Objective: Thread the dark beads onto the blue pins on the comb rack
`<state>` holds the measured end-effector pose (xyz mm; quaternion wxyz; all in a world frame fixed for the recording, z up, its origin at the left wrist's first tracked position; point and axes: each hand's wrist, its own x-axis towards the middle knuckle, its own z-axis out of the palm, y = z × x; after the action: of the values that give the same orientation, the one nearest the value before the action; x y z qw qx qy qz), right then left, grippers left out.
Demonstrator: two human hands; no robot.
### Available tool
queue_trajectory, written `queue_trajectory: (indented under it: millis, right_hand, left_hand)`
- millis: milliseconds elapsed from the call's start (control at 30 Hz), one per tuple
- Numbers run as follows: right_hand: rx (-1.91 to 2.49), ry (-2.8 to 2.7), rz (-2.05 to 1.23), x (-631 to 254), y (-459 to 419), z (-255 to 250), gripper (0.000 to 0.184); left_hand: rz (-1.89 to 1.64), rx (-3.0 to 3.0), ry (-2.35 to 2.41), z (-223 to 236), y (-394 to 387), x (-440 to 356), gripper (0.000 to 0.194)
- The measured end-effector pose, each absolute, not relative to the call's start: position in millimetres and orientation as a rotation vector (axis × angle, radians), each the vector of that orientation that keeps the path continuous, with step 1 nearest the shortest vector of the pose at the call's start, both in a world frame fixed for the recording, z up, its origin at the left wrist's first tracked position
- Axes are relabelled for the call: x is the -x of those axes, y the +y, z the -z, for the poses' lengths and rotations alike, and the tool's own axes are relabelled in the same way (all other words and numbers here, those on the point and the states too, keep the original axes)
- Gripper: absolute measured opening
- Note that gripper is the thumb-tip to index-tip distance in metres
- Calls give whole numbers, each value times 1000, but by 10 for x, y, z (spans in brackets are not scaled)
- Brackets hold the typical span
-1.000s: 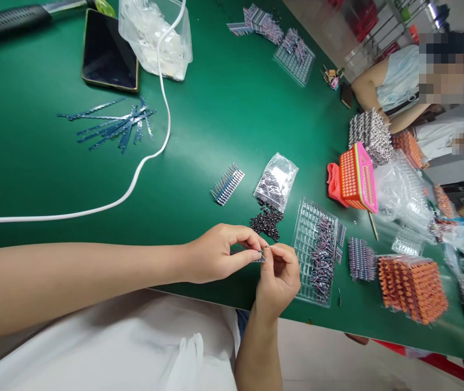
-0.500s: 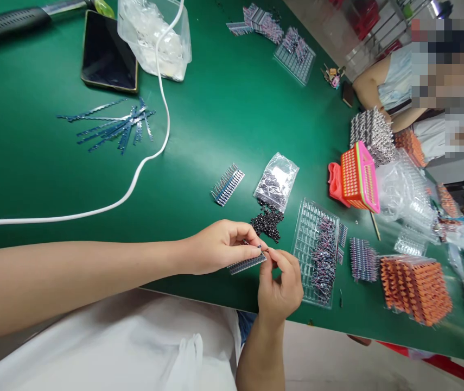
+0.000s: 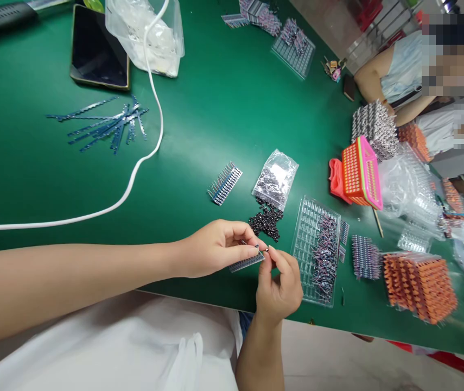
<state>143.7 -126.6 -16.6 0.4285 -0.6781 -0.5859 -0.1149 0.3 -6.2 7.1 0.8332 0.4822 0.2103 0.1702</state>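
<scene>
My left hand [image 3: 219, 247] is closed, thumb and fingers pinching a dark strip of small parts [image 3: 247, 264] that runs out beneath the hand. At the strip's right end, my right hand [image 3: 278, 285] pinches a tiny dark bead [image 3: 267, 250] between thumb and forefinger. The fingertips of both hands nearly meet. Just beyond them lies a loose heap of small black beads [image 3: 266, 221], at the mouth of a clear plastic bag [image 3: 275, 179] holding more. A similar strip with thin wire leads [image 3: 224, 183] rests on the green table to the left of the bag.
A clear compartment tray [image 3: 307, 255] with wired parts stands right of my hands. Further right are an orange stack [image 3: 419, 285] and a basket [image 3: 356, 171]. A white cable [image 3: 134, 174], blue strips [image 3: 113, 125], a phone [image 3: 99, 46] and a plastic tub [image 3: 166, 60] lie left. People sit across.
My right hand has shifted slightly, and the bead at its fingertips shows more plainly. More of the strip shows under my left hand than a second ago. The whole view has shifted a little.
</scene>
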Motion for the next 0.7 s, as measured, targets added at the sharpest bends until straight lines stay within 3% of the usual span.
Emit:
queue_trajectory:
  millis: [300,700]
  right_hand:
    - [1687,-1353,169,-1424,-1272,165,21]
    - [1734,-1487,347,-1457,-1270,182,25]
  left_hand:
    - [-441,-1380,399,-78,-89,30,9]
    - [-432,-1315,424,-57,-115,39,12]
